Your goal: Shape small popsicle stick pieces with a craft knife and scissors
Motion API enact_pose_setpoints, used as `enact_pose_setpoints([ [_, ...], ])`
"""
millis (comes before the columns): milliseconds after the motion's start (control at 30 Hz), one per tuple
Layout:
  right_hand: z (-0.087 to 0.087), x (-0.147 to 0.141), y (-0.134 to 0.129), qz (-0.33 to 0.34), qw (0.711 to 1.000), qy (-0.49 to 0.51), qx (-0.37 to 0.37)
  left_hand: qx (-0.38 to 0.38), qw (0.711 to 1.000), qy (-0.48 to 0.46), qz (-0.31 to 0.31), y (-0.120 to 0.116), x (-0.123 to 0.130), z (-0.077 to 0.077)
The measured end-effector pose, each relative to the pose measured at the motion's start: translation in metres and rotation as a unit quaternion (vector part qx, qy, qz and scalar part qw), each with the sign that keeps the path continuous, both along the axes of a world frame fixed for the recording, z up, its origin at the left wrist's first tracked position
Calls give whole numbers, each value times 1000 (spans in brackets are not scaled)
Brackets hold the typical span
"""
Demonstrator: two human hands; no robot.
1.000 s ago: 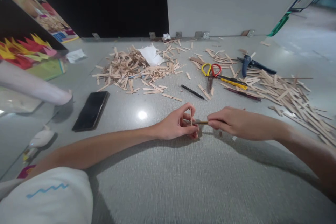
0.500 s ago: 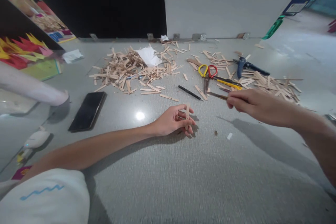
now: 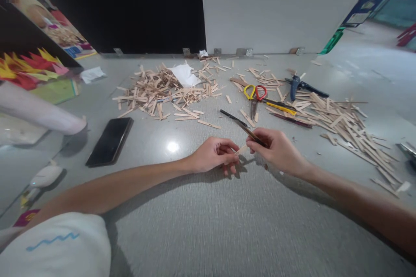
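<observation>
Between the fingertips of my left hand (image 3: 216,155) is a small flat wooden stick (image 3: 242,150), its far end by my right fingertips. My right hand (image 3: 276,149) is closed around a thin dark tool with a narrow blade (image 3: 248,131), which points up and to the left. Just behind that blade, a black pen (image 3: 230,115) lies on the table. Scissors (image 3: 255,100) with one yellow and one red handle rest farther back, beside a yellow and black cutter (image 3: 281,107).
Piles of wooden sticks lie at the back left (image 3: 152,91) and on the right (image 3: 351,125). A phone (image 3: 109,142) is on the left, near a pale tube (image 3: 48,110). Blue pliers-like tool (image 3: 295,87) stands at the back right. A black and white panel (image 3: 260,8) borders the back.
My right hand has moved left and nearer with the thin tool, beside my left hand. The stick in my left hand has turned from upright to slanting rightward.
</observation>
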State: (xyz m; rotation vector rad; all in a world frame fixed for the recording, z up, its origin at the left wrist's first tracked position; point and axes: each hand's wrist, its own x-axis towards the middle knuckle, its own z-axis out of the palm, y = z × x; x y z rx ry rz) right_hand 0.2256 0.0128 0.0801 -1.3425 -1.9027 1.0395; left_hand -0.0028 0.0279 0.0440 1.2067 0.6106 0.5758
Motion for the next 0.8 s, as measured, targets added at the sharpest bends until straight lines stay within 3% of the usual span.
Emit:
enact_pose_setpoints([
  [300,7,-8,-15,-21,998,57,-10,-52,995,-57,-69,15,-6,-1],
  [800,-1,-12,-24,-29,998,52,36,-25,990,-48,-131,18,-10,4],
])
